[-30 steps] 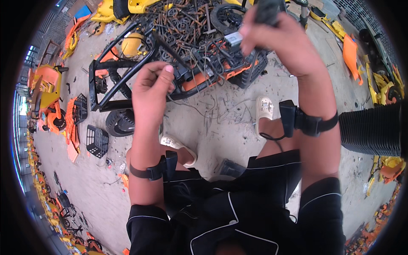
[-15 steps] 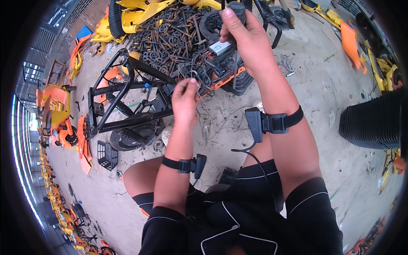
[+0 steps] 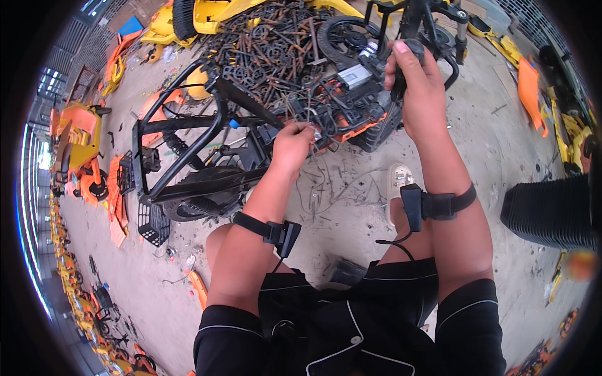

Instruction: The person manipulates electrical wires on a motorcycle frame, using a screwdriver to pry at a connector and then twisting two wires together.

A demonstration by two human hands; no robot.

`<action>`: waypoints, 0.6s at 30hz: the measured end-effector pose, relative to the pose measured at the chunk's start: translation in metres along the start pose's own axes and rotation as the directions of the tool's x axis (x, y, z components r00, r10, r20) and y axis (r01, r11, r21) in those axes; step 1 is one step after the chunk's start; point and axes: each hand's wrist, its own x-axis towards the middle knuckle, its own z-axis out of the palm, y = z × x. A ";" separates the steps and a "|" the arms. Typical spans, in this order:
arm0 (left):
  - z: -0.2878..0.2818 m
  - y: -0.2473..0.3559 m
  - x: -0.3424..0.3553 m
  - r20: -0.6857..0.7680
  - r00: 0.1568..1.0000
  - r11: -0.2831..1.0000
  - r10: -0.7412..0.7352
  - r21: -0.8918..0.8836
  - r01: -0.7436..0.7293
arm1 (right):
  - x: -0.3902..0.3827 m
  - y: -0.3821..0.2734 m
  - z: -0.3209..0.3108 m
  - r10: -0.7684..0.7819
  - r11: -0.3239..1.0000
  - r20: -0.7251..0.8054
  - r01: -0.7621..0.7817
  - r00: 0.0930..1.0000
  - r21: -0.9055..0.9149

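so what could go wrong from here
The tangled cables near the left grip might snag it. The dark object in the right grip could slip and strike the orange part nearby. The rusty metal parts heaped beyond might slide if knocked.

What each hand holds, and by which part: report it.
The right hand grips a dark object; which part cannot be told. Whether the left hand holds anything is unclear.
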 end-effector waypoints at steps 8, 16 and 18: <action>-0.018 0.058 -0.077 0.092 0.990 0.991 0.107 0.066 -0.113 | -0.021 -0.012 0.027 -0.016 0.994 0.007 0.016 1.000 0.105; -0.037 0.040 -0.083 0.129 0.977 0.981 0.168 0.074 -0.179 | -0.040 -0.033 0.038 -0.248 0.931 -0.055 0.253 0.967 0.262; -0.044 0.037 -0.081 0.143 0.972 0.975 0.185 0.097 -0.199 | -0.046 -0.055 0.036 -0.340 0.848 -0.095 0.349 0.936 0.399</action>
